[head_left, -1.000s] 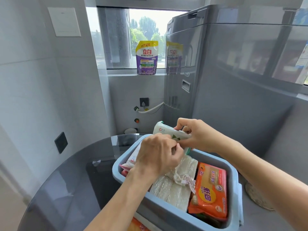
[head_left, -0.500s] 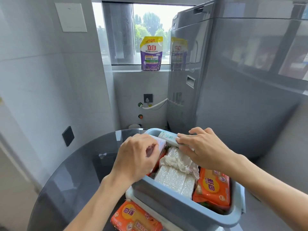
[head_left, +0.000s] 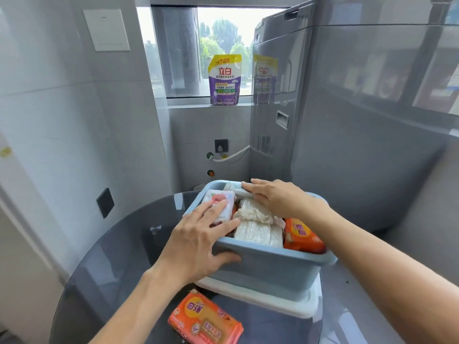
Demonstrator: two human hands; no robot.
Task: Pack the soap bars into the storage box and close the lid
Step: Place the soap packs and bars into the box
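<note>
A blue storage box (head_left: pixel 268 266) stands on a round glass table, resting on its white lid (head_left: pixel 285 302). Inside lie several soaps: a white-and-pink wrapped bar (head_left: pixel 219 198) at the far left, a white-green bar (head_left: pixel 234 187) at the back, clear-wrapped white bars (head_left: pixel 258 232) in the middle, an orange pack (head_left: pixel 301 235) at the right. My left hand (head_left: pixel 201 242) lies flat over the box's left rim, fingers on the pink bar, thumb on the front wall. My right hand (head_left: pixel 280 198) presses on the white-green bar. Another orange soap pack (head_left: pixel 205 320) lies on the table in front.
The glass table (head_left: pixel 119 256) curves away at the left. A tall grey washing machine (head_left: pixel 347 120) stands close behind the box on the right. A purple detergent pouch (head_left: pixel 224 80) sits on the window sill. Tiled walls close in on the left.
Both hands have lowered the white-green bar from above the box into its back. My left hand let go and spread flat over the left rim and the pink bar.
</note>
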